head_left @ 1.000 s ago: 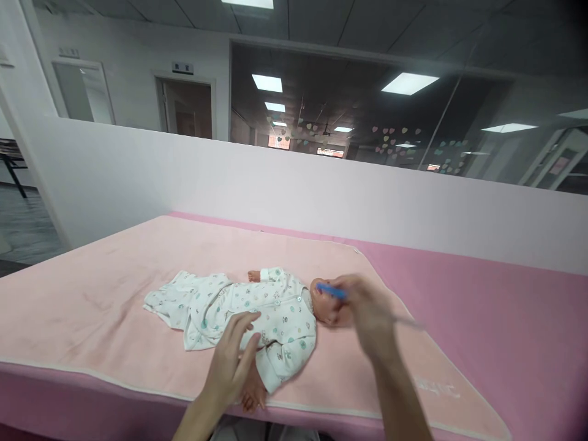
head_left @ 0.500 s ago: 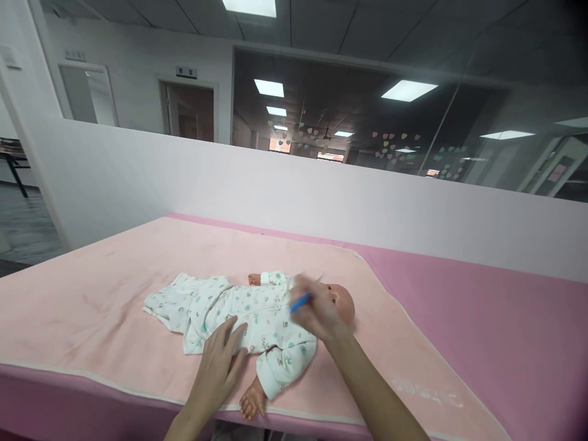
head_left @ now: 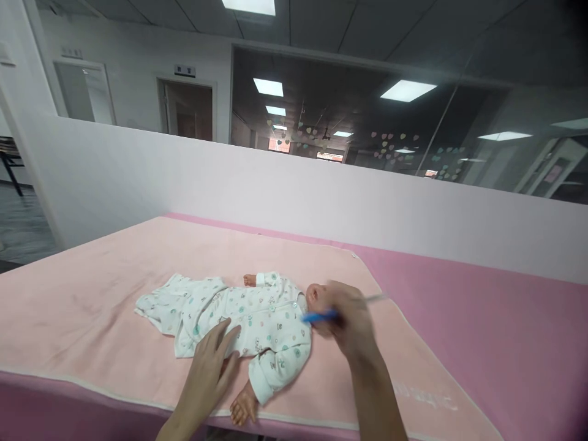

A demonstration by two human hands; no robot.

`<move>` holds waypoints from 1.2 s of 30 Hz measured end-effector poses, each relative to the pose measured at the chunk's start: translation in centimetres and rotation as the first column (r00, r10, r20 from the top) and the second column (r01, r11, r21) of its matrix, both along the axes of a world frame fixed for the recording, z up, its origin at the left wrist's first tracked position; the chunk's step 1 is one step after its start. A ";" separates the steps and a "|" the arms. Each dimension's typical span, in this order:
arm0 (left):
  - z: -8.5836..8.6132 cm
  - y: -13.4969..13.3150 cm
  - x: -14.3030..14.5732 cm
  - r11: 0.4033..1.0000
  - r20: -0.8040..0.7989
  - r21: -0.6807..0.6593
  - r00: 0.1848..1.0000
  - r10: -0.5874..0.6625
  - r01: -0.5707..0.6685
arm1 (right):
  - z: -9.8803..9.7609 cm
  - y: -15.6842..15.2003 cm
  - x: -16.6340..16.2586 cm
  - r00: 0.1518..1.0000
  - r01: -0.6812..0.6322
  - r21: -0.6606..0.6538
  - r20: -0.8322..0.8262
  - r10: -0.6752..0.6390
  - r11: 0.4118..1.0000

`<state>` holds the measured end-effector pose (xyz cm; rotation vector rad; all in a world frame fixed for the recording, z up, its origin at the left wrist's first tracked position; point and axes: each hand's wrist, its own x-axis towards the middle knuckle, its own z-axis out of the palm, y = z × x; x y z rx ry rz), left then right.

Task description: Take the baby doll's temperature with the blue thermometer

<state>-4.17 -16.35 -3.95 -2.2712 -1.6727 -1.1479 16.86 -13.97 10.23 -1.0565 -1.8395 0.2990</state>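
A baby doll (head_left: 316,295) lies on its back in a white romper (head_left: 248,315) with small printed figures, its head toward the right. My left hand (head_left: 212,361) rests with fingers spread on the near side of the romper, around the doll's waist. Over the doll's face, my right hand (head_left: 351,315) is closed on a slim stick (head_left: 316,316) with a blue end; a thin pale end sticks out on the other side. Motion blurs this hand, and I cannot tell what kind of stick it is. The hand hides most of the doll's head.
A peach blanket (head_left: 114,263) with a white edge lies under the doll, over a pink padded surface (head_left: 482,306). A low white wall (head_left: 294,190) with a window above runs along the back. The surface's front edge is close to me.
My right hand has moved right with the stick, from the doll's chin and collar to over its face. My left hand stays on the romper.
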 end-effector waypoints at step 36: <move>6.6 10.0 9.8 0.929 0.063 -0.135 0.939 -0.339 0.344 | -12.4 -1.1 14.2 0.750 0.322 -0.087 0.631 -0.198 0.943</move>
